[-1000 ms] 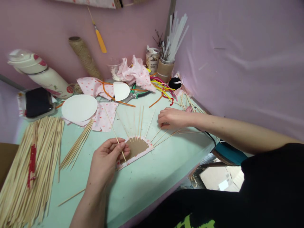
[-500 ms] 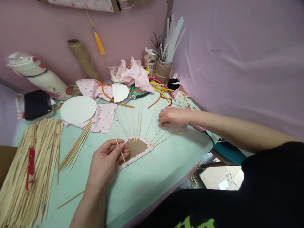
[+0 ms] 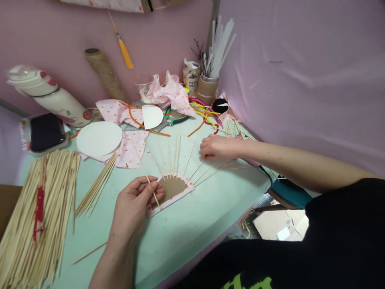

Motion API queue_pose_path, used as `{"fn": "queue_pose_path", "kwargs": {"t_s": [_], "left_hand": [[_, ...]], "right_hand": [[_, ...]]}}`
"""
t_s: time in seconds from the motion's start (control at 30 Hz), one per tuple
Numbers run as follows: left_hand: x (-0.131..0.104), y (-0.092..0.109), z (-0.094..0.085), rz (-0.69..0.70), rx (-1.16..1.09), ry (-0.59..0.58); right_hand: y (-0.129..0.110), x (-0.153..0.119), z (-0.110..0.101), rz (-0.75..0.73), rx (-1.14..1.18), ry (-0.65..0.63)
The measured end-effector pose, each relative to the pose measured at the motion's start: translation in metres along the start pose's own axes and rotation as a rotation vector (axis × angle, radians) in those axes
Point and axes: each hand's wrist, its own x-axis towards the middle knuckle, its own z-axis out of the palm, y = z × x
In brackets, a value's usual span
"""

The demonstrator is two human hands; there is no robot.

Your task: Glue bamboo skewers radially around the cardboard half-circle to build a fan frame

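Note:
A half-round piece of brown cardboard [image 3: 173, 190] edged with pink dotted fabric lies on the table. Several thin bamboo sticks [image 3: 176, 156] fan out from its curved edge. My left hand [image 3: 140, 196] pinches one bamboo stick [image 3: 142, 162] between thumb and fingers, its lower end over the cardboard's left corner. To the right, my right hand [image 3: 218, 147] has its fingers curled down at the outer end of another bamboo stick [image 3: 195, 170], whose inner tip reaches the fabric edge. The right fingertips are partly hidden.
A large bundle of bamboo sticks [image 3: 39, 216] and a smaller pile [image 3: 96, 186] lie at left. Behind are a white paper oval [image 3: 99, 138], pliers [image 3: 177, 119], pink dotted cloth [image 3: 171, 94], pipe cleaners [image 3: 207, 110], a bottle [image 3: 57, 100] and a twine cone [image 3: 105, 74].
My right hand has shifted very slightly left, and the inner tip of its stick lies a little further in over the fabric edge. My left hand has stayed in place.

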Motion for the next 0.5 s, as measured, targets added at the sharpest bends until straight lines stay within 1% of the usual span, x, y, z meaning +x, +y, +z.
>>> {"fn": "queue_pose_path", "kwargs": {"t_s": [0.27, 0.5], "left_hand": [[-0.0003, -0.0008, 0.0004, -0.003, -0.003, 0.0], [0.0004, -0.0008, 0.001, -0.006, -0.008, -0.003]], "right_hand": [[-0.0026, -0.0001, 0.0004, -0.069, -0.169, 0.029], [-0.0058, -0.0006, 0.002, -0.072, -0.284, 0.024]]}}
